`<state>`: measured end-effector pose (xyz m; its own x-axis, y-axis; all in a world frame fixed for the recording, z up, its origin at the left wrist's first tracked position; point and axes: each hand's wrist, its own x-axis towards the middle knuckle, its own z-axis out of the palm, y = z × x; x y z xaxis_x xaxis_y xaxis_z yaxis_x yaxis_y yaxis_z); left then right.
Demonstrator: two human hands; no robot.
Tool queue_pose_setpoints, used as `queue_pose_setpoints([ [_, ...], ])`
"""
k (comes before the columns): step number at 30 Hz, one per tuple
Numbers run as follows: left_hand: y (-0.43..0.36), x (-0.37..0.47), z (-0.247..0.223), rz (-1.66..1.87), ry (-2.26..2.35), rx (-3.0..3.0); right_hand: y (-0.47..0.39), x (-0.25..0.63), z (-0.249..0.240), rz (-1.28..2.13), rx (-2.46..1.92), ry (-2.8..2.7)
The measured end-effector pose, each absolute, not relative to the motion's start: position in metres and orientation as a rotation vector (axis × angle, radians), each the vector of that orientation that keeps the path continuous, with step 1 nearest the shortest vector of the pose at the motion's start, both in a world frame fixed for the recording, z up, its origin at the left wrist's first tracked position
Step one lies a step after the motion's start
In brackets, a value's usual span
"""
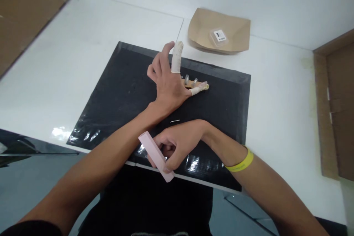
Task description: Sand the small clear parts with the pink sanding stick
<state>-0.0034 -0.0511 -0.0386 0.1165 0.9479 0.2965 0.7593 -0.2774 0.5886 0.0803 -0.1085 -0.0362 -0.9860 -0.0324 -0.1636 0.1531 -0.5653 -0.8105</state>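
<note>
Pink block (pixel 156 156), pinched by the right hand (pixel 182 140), is at the desk's (pixel 279 99) near edge; left hand (pixel 168 84) spreads open, thumb at the strip (pixel 190 84), seemingly a steadying step; moving the block calls for care.

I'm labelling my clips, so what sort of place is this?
Likely an indoor workspace for small handwork: a black mat covers part of the white table, the left hand wears two finger covers, and small clear pieces stand on a strip.

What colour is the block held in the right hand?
The block is pale pink: head view.
</note>
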Motion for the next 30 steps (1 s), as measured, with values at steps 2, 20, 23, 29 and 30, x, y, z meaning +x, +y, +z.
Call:
queue_pose_setpoints([
  [2,-0.052,-0.004,-0.040,0.925,1.676,2.129,-0.109,0.080,-0.037,-2.683,0.209,1.395],
  [20,-0.096,-0.094,-0.038,1.180,1.380,1.761,-0.109,0.079,-0.044,-2.645,0.081,1.585],
  [23,-0.119,-0.109,-0.036,1.333,1.402,1.551,-0.110,0.080,-0.045,-2.666,0.013,1.599],
  [29,-0.167,-0.081,-0.008,1.179,1.083,0.920,-0.112,0.083,-0.052,-2.707,-0.133,1.518],
  [30,-0.173,-0.074,-0.004,1.128,1.030,0.835,-0.112,0.083,-0.053,-2.687,-0.163,1.524],
])
